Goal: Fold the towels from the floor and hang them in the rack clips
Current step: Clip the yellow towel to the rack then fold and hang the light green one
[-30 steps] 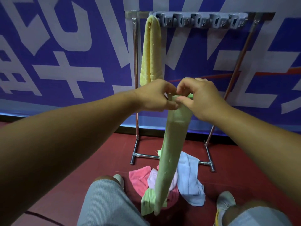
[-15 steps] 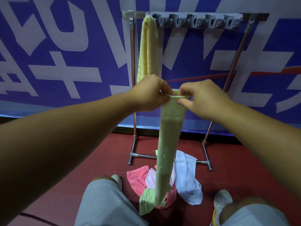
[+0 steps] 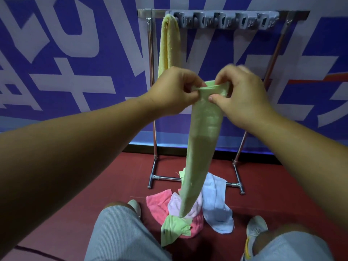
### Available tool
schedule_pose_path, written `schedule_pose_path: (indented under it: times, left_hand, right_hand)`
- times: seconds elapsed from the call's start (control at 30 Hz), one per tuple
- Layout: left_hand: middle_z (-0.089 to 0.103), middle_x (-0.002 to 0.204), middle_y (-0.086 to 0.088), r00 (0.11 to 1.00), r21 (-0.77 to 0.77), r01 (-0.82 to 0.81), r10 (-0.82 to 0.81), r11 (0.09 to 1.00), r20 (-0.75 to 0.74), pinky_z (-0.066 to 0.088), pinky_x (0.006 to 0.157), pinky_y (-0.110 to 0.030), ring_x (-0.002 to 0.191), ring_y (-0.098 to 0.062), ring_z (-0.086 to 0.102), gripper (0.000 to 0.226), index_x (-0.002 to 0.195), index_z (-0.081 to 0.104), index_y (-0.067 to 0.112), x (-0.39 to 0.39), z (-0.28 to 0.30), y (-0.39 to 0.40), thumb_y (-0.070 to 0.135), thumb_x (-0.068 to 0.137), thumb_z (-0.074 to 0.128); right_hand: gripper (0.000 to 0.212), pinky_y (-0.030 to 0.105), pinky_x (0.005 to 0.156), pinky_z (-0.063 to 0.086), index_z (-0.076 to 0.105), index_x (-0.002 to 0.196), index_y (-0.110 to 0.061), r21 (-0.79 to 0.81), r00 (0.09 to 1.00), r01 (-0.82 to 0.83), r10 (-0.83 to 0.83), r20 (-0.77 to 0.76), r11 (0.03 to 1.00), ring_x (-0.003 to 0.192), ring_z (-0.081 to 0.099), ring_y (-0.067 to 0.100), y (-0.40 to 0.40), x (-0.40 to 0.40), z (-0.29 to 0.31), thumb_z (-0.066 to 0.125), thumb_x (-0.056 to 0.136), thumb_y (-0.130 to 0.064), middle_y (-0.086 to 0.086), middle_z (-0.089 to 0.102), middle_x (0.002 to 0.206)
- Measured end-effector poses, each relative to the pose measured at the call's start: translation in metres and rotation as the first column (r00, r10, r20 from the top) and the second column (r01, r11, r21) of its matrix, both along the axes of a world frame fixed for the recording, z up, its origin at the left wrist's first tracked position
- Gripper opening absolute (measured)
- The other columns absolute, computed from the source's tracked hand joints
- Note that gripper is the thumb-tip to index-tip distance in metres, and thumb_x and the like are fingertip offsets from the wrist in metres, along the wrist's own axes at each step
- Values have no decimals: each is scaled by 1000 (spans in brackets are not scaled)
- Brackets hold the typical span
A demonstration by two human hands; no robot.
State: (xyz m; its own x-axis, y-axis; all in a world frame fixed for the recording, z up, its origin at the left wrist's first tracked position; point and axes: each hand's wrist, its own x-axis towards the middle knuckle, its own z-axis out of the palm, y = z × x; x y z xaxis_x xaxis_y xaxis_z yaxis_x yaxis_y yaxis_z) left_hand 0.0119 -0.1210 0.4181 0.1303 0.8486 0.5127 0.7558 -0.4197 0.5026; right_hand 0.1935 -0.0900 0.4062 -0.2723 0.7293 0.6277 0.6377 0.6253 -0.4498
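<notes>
A light green towel [image 3: 201, 144], folded into a long narrow strip, hangs straight down from both my hands. My left hand [image 3: 173, 93] pinches its top left corner and my right hand [image 3: 243, 95] pinches the top right edge. Behind it stands a metal rack [image 3: 153, 113] with a grey row of clips [image 3: 226, 19] along its top bar. A folded yellow towel [image 3: 168, 46] hangs from the leftmost clip. On the red floor below lies a heap of towels: pink [image 3: 157, 204], lilac [image 3: 175, 205], pale blue [image 3: 216, 206] and another green one [image 3: 173, 229].
A blue banner with large pale letters [image 3: 75, 63] covers the wall behind the rack. My knees in grey shorts [image 3: 120, 236] and my shoes [image 3: 256, 227] flank the towel heap. The rack's foot bar [image 3: 165, 178] rests on the floor just behind the heap.
My hands have drawn slightly apart along the green towel's top edge and re-gripped it. The strip still hangs straight down, and its lower end has lifted a little above the heap.
</notes>
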Motion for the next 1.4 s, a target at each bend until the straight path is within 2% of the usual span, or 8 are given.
schedule_pose_path:
  times: [0.13, 0.23, 0.53, 0.73, 1.0, 1.13, 1.23, 1.4]
  left_hand:
    - [71, 93, 8, 993, 61, 71, -76, 996, 86, 59, 72, -22, 81, -5, 70, 29, 105, 71, 17, 2, 7, 0, 0, 83, 63]
    - [71, 97, 8, 976, 65, 67, -79, 996, 204, 59, 78, -23, 87, -4, 70, 33, 105, 71, 16, 6, 8, 0, -5, 82, 58]
    - [68, 114, -16, 767, -319, 287, -17, 903, 641, 53, 76, -34, 97, -25, 69, 73, 141, 38, 31, 7, -75, -1, 29, 78, 76]
    - [75, 105, -11, 839, -549, 259, 96, 795, 535, 57, 89, -46, 96, -22, 72, 22, 107, 70, 6, 24, -183, -15, 8, 86, 72]
    - [60, 61, 8, 821, -522, 119, 212, 844, 530, 39, 50, -17, 49, 2, 47, 13, 84, 72, 4, 0, -176, -1, 11, 92, 64]
    - [62, 72, -3, 870, -469, 171, 90, 867, 484, 45, 58, -22, 63, -10, 55, 26, 80, 68, 9, -2, -115, 24, 26, 97, 59]
    - [59, 79, -11, 869, -489, 287, -10, 824, 495, 45, 71, -35, 75, -20, 54, 33, 83, 67, 12, 4, -63, 46, 36, 99, 52]
    - [72, 101, -15, 838, -611, 398, 0, 684, 545, 53, 95, -44, 96, -29, 69, 35, 101, 69, 9, -2, 9, 74, 39, 100, 50]
  right_hand:
    - [69, 31, 83, 54, 47, 126, -38, -318, 910, -238, 97, -403, 918, 100, 62, 14, 2, -6, -19, 86, 70, -22, -2, 56, 126]
    - [29, 41, 86, 58, 68, 109, -17, -488, 753, -492, 72, -654, 721, 94, 73, 20, 3, -11, -33, 75, 82, -7, 4, 75, 103]
    - [25, 43, 80, 60, 69, 107, -13, -380, 673, -475, 50, -738, 794, 92, 74, 23, 7, -19, -18, 72, 84, -5, 8, 76, 100]
    - [18, 43, 77, 61, 68, 103, -15, -349, 606, -505, 36, -794, 789, 89, 75, 23, 10, -26, -1, 71, 86, -11, 5, 76, 95]
    - [17, 52, 78, 60, 62, 97, -18, -456, 403, -281, -327, -855, 845, 85, 74, 26, 50, 0, -10, 69, 82, -19, 4, 73, 96]
    - [73, 41, 103, 47, 40, 138, -27, -491, 769, 265, -489, -412, 830, 121, 53, 25, 63, 7, -40, 61, 68, -26, 5, 49, 138]
    - [54, 33, 103, 41, 50, 137, -25, -401, 931, 8, -154, -332, 916, 124, 50, 18, 65, -11, -43, 61, 84, -19, 0, 54, 135]
    - [30, 34, 88, 50, 72, 98, -18, -559, 767, -526, 72, -638, 641, 93, 67, 17, 64, -27, -11, 44, 103, -28, 5, 73, 96]
